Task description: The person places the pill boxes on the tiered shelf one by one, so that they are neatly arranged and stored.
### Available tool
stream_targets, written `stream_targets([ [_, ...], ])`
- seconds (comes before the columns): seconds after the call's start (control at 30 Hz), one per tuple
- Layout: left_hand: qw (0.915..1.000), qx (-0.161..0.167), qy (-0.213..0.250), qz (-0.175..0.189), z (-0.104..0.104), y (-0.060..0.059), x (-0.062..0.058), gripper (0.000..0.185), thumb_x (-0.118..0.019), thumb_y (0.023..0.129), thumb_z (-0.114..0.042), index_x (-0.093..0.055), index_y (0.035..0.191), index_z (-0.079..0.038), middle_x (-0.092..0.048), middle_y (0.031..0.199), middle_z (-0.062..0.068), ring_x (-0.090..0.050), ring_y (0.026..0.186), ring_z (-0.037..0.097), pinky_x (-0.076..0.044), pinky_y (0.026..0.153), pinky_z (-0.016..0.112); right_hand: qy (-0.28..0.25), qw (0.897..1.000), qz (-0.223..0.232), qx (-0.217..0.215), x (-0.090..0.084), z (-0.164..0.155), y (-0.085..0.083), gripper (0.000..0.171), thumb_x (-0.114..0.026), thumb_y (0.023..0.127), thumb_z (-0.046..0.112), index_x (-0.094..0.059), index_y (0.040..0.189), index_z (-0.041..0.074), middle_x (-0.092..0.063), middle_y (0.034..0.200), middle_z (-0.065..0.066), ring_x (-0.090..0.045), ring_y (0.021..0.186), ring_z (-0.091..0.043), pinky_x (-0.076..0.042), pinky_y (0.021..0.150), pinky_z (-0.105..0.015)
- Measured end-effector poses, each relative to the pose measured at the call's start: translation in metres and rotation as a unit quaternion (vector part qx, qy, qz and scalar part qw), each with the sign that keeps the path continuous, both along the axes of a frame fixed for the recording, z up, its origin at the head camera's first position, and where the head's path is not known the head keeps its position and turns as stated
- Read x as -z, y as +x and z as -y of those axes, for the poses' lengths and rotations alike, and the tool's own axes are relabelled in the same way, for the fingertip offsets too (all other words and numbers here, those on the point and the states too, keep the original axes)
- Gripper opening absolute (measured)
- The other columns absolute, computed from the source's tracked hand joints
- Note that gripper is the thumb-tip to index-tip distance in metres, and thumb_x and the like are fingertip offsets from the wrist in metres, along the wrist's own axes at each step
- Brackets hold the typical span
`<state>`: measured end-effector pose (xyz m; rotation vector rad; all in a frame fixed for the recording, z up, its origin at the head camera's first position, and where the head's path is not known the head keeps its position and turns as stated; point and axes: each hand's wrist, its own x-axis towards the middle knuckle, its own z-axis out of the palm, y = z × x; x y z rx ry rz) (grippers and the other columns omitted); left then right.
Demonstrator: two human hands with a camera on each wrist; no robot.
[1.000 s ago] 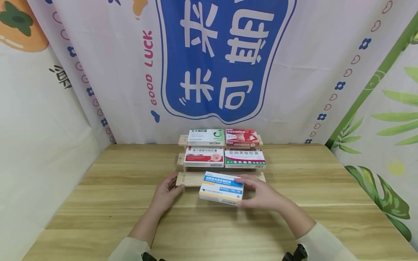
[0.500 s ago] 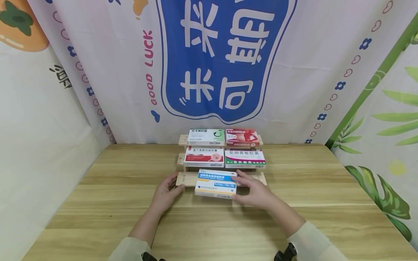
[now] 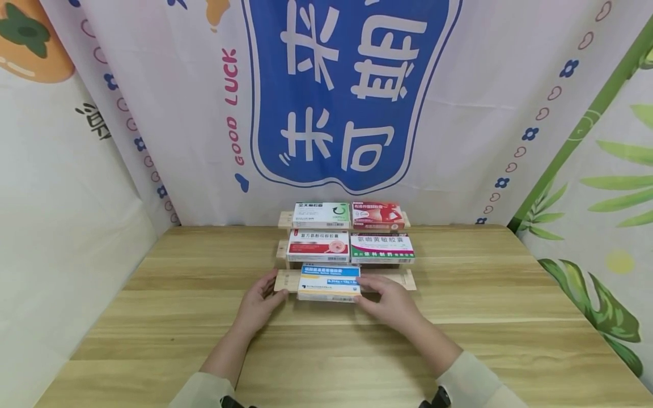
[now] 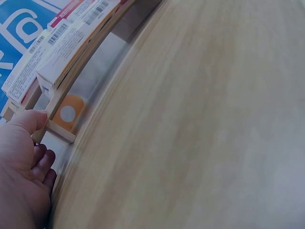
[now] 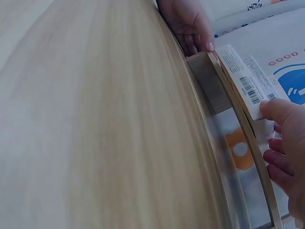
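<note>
A blue-and-white medicine box (image 3: 326, 286) lies over the left part of the lowest tier of a stepped wooden display rack (image 3: 393, 277). My right hand (image 3: 390, 300) holds this box by its right end, the thumb on the front edge in the right wrist view. At the rack's left end, my left hand (image 3: 257, 306) grips the lowest tier. In the left wrist view its thumb (image 4: 33, 120) rests on the wood, with the other fingers curled below. The box's underside is hidden.
On the middle tier sit a red-and-white box (image 3: 318, 245) and a green-and-magenta box (image 3: 382, 247). The top tier bears a green-and-white box (image 3: 321, 215) and a red box (image 3: 378, 215). The rack stands on a wooden table (image 3: 168, 340), before a printed curtain (image 3: 459, 141).
My right hand has moved the blue-and-white medicine box left and back onto the lowest tier, and the box has straightened. My left hand has stayed at the rack's left end.
</note>
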<state>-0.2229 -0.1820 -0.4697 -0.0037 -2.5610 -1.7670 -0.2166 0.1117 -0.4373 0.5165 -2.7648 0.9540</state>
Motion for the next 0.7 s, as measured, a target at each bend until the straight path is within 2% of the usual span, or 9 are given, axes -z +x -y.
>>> stream_targets([
  [0.23,1.0,-0.001,0.007,-0.002,-0.0006,0.0011,-0.0001,0.068,-0.063,0.076,-0.036,-0.034,0.131,-0.011,-0.04,0.134,0.008,-0.038,0.123,0.023,-0.03,0.105,0.039,0.01,0.999,-0.032,0.014,0.0018,0.0061,-0.0008,0.037,-0.063,0.074,0.043,-0.06,0.108,0.03,-0.06,0.111,0.012,-0.056,0.103,-0.007,-0.048,0.086,-0.028],
  [0.5,1.0,0.002,0.005,-0.002,-0.0018,-0.0003,0.0,0.068,-0.063,0.075,-0.037,-0.034,0.131,-0.011,-0.04,0.134,0.008,-0.038,0.123,0.023,-0.03,0.105,0.039,0.022,0.999,-0.017,0.036,0.0021,0.0079,-0.0025,0.039,-0.061,0.074,0.047,-0.059,0.109,0.032,-0.059,0.112,0.014,-0.056,0.103,-0.008,-0.048,0.086,-0.029],
  [0.7,1.0,0.004,0.005,-0.003,-0.0026,-0.0005,0.0009,0.068,-0.063,0.075,-0.037,-0.034,0.131,-0.012,-0.039,0.135,0.007,-0.037,0.124,0.023,-0.03,0.105,0.039,-0.005,0.999,-0.011,0.037,0.0046,0.0047,-0.0025,0.04,-0.06,0.073,0.05,-0.058,0.109,0.033,-0.06,0.11,0.014,-0.056,0.1,-0.005,-0.049,0.084,-0.027],
])
